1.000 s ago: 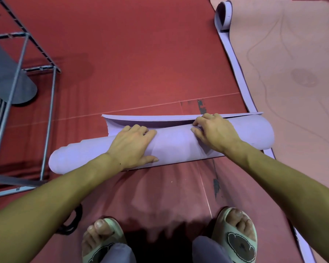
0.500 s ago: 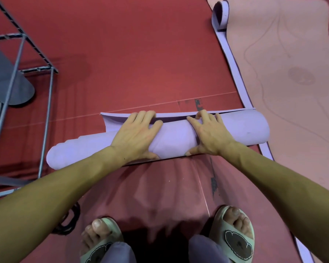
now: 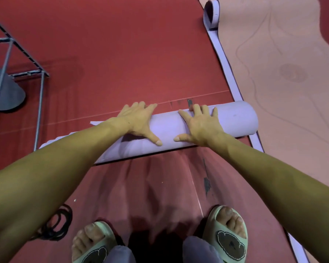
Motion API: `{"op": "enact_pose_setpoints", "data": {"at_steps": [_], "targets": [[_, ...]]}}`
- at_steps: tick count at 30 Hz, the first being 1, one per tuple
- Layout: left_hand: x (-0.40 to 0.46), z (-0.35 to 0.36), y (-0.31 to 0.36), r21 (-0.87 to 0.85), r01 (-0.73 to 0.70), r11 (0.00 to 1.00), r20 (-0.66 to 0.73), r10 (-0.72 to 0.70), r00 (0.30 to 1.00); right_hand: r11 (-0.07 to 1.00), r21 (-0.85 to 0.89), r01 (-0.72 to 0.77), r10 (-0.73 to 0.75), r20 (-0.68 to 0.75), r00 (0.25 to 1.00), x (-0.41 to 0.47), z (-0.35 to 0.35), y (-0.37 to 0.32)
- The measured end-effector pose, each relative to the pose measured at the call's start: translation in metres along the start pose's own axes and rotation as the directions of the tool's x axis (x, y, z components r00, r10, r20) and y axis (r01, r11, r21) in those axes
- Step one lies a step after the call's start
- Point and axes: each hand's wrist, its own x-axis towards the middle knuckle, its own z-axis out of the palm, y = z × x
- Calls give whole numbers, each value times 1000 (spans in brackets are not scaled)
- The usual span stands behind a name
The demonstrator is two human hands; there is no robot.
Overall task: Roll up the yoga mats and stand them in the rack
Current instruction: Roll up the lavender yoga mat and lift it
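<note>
Down on the red floor mat [image 3: 122, 54], right in front of the person's sandalled feet, lies the lilac foam yoga mat [image 3: 234, 116], and it is very nearly a full roll now, lying crosswise, its right end a neat round tube, its left end hidden under the forearm. Only a thin sliver of loose tail pokes out on the far left side.

Both hands are flat on top of it. The left hand [image 3: 139, 120] has its fingers spread and reaching over the far side of the roll, thumb pointing inward on the near face; it presses, it does not grip. The right hand [image 3: 199, 124] mirrors it, fingers splayed over the crest, thumb toward the other thumb, palm bearing down.

Compare a second back: a broad flap of mat lay unrolled beyond the fingers, and the hands were curled at that edge. That flap has all but vanished under the roll, and the hands have slid forward and flattened out.

So, by my reckoning, the rolling of this one is almost done; it is not yet lifted or stood up. Off to the left stands the grey metal wire rack [image 3: 40, 103], with a dark grey rolled mat [image 3: 6, 92] apparently already in it. To the right, a pink patterned yoga mat [image 3: 292, 92] lies unrolled over a lilac one, so more rolling remains.
</note>
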Motion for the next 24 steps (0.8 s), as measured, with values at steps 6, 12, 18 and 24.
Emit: {"op": "enact_pose_setpoints", "data": {"at_steps": [6, 12, 18, 24], "targets": [[3, 4, 12, -110, -4, 994, 119, 17, 993, 985, 142, -94, 116, -154, 981, -21, 17, -8], [-5, 12, 18, 28, -59, 998, 18, 58, 998, 978, 146, -151, 183, -240, 953, -34, 30, -16], [-18, 10, 10, -15, -5, 1000, -150, 2, 989, 907, 329, -262, 394, -446, 804, -47, 22, -21], [-49, -48, -9, -262, 29, 965, -303, -111, 947, 478, 878, 31, 644, -374, 667, -39, -61, -11]]}}
